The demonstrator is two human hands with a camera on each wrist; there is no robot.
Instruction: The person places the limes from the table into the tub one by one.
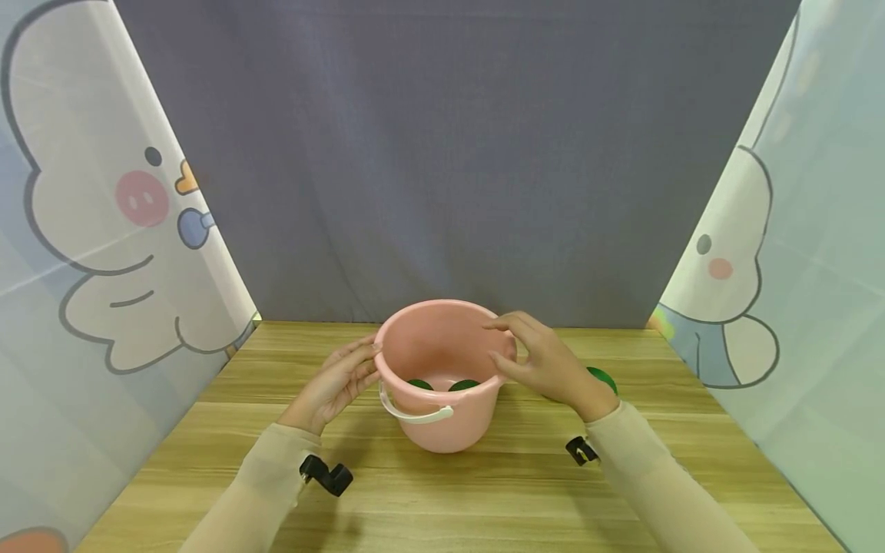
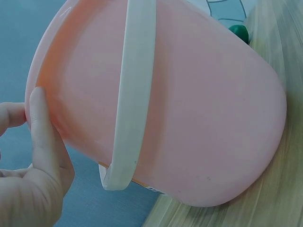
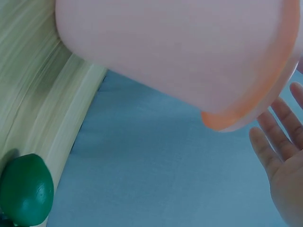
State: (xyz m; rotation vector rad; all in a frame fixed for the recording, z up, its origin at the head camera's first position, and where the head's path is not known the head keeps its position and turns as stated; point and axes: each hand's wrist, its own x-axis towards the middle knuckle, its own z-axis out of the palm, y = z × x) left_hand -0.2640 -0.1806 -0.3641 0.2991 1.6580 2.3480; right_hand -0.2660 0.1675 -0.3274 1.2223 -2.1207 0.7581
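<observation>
Left hand (image 1: 340,385) on bucket (image 1: 449,426), contents (image 1: 464,385) half-hidden

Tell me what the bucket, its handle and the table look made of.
Bucket: probably plastic, smooth and glossy, with light catching its rounded rim. Handle: likely plastic, smooth; it's an even, pale, curved band. Table: low-sheen wood or wood-look covering; streaky grain shows, can't tell which.

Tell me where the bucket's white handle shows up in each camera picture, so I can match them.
Head: the white handle hangs at the near side of the pink bucket, in the lower middle, slightly left.
Left wrist: the handle runs down from the top edge, slightly left of the middle.
Right wrist: not in it.
Shared landmark: the pink bucket, in all three views.
</observation>
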